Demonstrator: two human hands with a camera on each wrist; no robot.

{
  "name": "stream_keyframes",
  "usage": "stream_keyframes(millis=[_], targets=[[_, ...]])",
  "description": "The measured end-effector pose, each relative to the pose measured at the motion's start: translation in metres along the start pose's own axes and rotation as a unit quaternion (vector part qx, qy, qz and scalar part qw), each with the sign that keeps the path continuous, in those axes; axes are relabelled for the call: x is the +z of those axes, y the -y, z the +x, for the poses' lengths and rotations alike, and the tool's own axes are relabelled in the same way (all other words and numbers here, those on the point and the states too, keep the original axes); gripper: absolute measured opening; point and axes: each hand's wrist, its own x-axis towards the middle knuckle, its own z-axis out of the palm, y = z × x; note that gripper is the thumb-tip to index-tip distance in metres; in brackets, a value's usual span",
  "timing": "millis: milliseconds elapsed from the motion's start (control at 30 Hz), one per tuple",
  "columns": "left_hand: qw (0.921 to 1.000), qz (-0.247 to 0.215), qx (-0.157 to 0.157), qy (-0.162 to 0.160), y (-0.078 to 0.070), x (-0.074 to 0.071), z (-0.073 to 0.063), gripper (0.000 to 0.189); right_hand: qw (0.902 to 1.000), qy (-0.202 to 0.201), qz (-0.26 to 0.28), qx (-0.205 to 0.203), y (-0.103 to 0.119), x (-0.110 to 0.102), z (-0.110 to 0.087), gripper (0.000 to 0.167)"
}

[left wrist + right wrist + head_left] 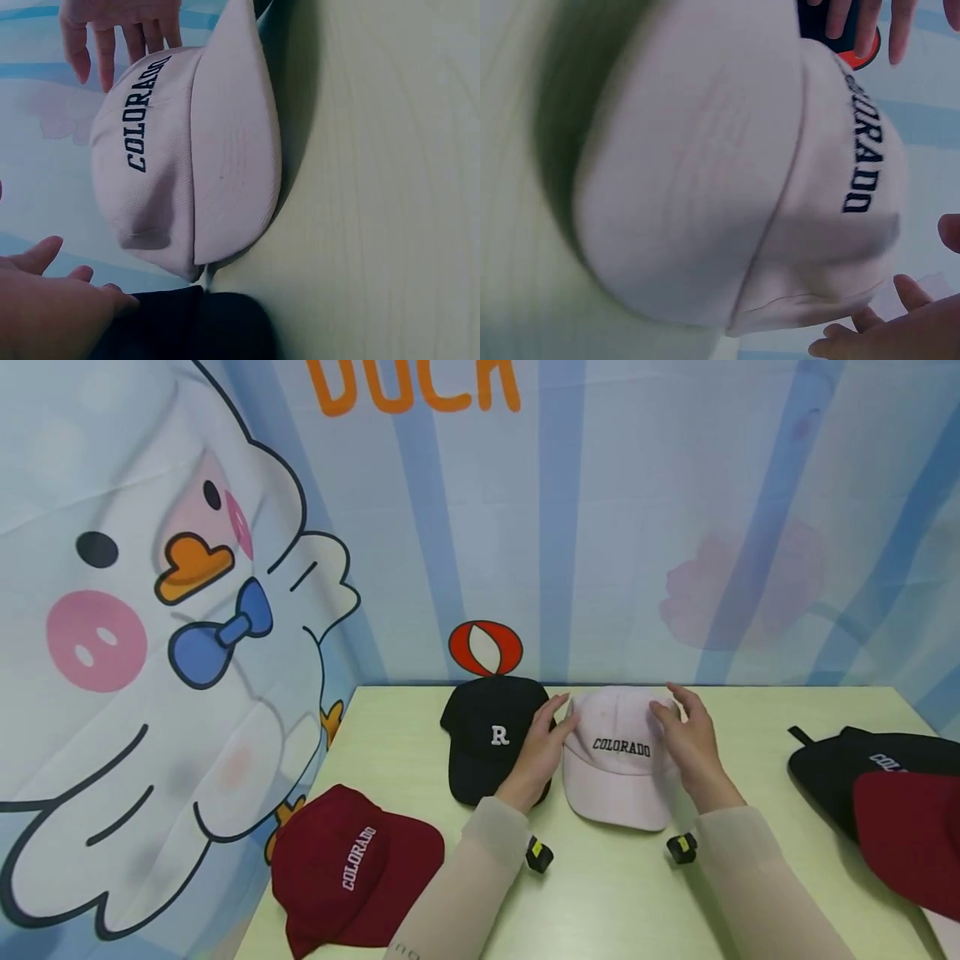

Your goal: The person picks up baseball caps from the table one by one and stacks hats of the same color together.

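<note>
A pale pink baseball cap (617, 756) with COLORADO in dark letters sits on the table, brim toward me. My left hand (538, 750) is at its left side, fingers loosely spread, with a gap to the crown in the left wrist view. On the other side is my right hand (692, 745), its fingers (911, 292) apart and right at the crown's edge in the right wrist view. Neither hand grips the cap. Just left of it lies a black cap (480, 747) with a white R, partly hidden behind my left hand.
A dark red COLORADO cap (348, 868) lies at the table's front left. At the right edge, another dark red cap (911, 827) overlaps a black cap (825, 760). Behind the pale table (600, 902) hangs a printed duck backdrop (615, 510).
</note>
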Motion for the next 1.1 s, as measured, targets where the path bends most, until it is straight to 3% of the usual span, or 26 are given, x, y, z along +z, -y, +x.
stream_keyframes(millis=[233,467,833,1100], targets=[[0.9978,0.063,0.020,0.001,-0.011,-0.014,-0.023,0.051,0.9979,-0.024,-0.013,-0.059,0.018,0.007,-0.025,0.056],[0.9890,0.130,0.068,-0.020,-0.024,-0.030,-0.050,0.046,0.9929,0.023,0.024,-0.114,0.026,0.031,-0.053,0.044],[0.9810,0.159,0.085,-0.072,-0.032,-0.075,-0.093,0.042,0.9851,0.119,0.074,-0.099,0.026,0.083,-0.095,0.032],[0.9711,0.187,0.063,-0.134,-0.033,-0.107,-0.119,0.043,0.9631,0.244,0.094,-0.063,0.018,0.116,-0.123,0.043]])
